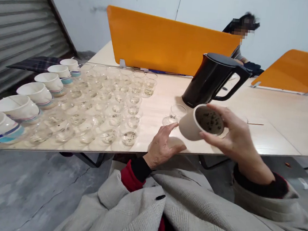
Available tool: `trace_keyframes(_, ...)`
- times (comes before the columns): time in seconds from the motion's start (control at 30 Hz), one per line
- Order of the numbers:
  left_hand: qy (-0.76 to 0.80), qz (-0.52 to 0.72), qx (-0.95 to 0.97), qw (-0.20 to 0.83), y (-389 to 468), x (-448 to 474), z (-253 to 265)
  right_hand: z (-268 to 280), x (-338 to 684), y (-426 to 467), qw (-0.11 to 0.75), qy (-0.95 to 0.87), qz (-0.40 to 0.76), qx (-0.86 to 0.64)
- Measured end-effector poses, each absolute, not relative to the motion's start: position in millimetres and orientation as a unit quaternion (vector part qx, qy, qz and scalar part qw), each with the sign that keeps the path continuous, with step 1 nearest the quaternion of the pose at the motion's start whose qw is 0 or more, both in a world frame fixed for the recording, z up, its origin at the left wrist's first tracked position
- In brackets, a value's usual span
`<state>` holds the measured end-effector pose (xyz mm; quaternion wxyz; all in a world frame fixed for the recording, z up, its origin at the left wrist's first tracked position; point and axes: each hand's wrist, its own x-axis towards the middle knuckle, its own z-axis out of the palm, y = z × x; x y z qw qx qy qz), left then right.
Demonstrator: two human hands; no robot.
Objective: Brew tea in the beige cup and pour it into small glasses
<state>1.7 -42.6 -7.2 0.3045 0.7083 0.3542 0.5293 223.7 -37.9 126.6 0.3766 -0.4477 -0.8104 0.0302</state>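
My right hand (pixel 236 133) is closed round a beige cup (pixel 189 126), thumb and fingers at its rim. The cup is tilted with its mouth facing me and to the right, and dark bits cling to its inside. Close to the cup's base is my left hand (pixel 164 146), thumb and fingers apart; whether a fingertip touches the cup I cannot tell. Just behind the cup stands a clear glass (pixel 178 112) on the table, partly covered by it. A black electric kettle (pixel 211 79) stands upright beyond the cup.
Rows of clear cups (pixel 132 121), several with dark bits in them, fill the table's left part. White bowls with coloured bands (pixel 35 94) line the left edge. Orange dividers (pixel 167 43) stand at the back, and a person (pixel 239 52) sits behind them. A thin brown stick (pixel 255 123) lies right.
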Motion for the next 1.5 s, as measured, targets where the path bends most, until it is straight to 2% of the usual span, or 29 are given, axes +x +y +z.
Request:
trace_keyframes(0.13,0.393,0.538,0.673,0.321,-42.3,3.8,-9.1,157.7,218.8,0.7,0.443,-0.765,-0.045,-0.465)
trace_keyframes(0.23,0.402,0.544,0.668,0.310,-40.9,5.9,-11.2,161.4,207.2,48.4,0.452,-0.752,-0.084,-0.472)
trace_keyframes(0.4,0.404,0.546,0.668,0.302,-39.5,7.7,-15.2,133.5,181.4,127.9,0.415,-0.728,-0.067,-0.542)
trace_keyframes(0.57,0.408,0.540,0.668,0.310,-40.7,8.0,-15.1,103.8,160.6,172.8,0.336,-0.718,-0.005,-0.609)
trace_keyframes(0.97,0.409,0.527,0.670,0.326,-41.2,6.5,-10.7,68.9,153.1,216.0,0.254,-0.747,0.084,-0.609)
trace_keyframes(1.37,0.408,0.519,0.669,0.342,-41.1,4.5,-9.8,73.2,157.7,221.4,0.222,-0.753,0.128,-0.606)
trace_keyframes(1.5,0.410,0.521,0.665,0.343,-41.2,3.3,-8.4,82.4,163.1,205.0,0.239,-0.755,0.116,-0.600)
